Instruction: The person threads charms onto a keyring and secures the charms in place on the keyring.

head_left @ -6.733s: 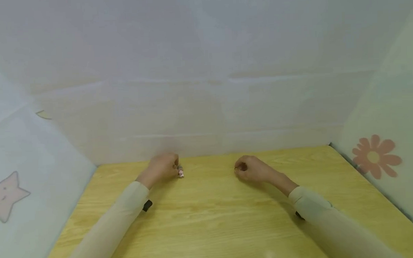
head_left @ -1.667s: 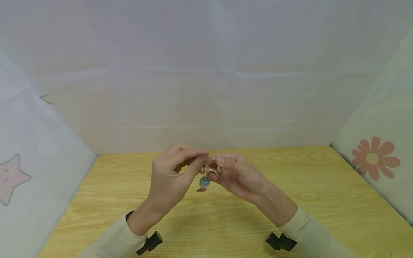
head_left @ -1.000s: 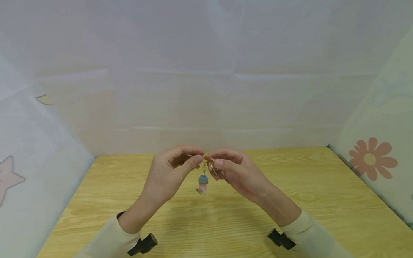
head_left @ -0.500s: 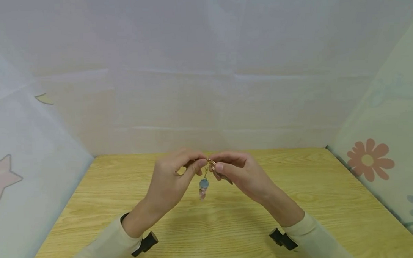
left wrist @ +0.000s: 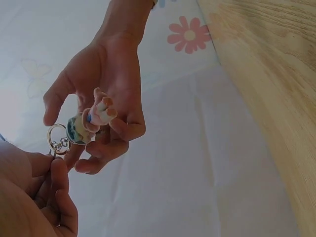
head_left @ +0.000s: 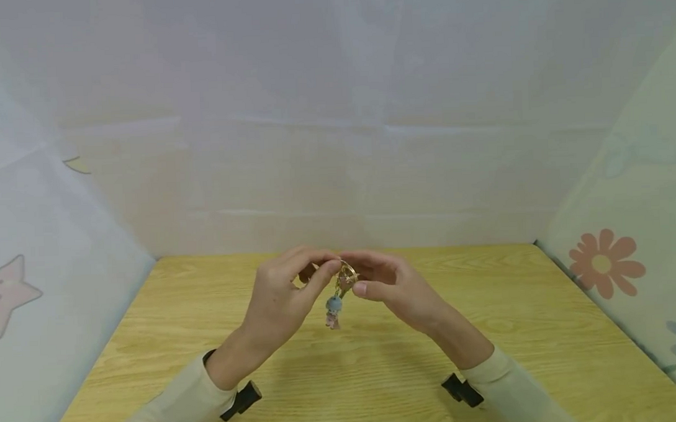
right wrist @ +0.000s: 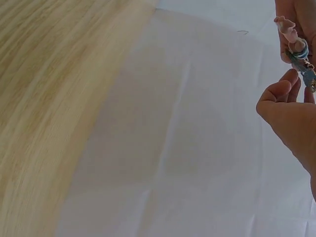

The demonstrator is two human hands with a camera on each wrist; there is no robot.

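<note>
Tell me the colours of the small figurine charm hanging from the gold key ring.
Blue and pink figurine charm, clearest in the left wrist view.

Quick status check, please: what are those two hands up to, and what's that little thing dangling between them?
Left hand pinches the gold ring; right hand at the ring too, grip unclear. Small blue-and-pink charm hangs clear above the wooden table. Nothing in the way.

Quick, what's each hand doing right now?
Left hand: pinching the keyring with its small charm.
Right hand: fingers curled at the keyring; grip cannot be told.
</note>
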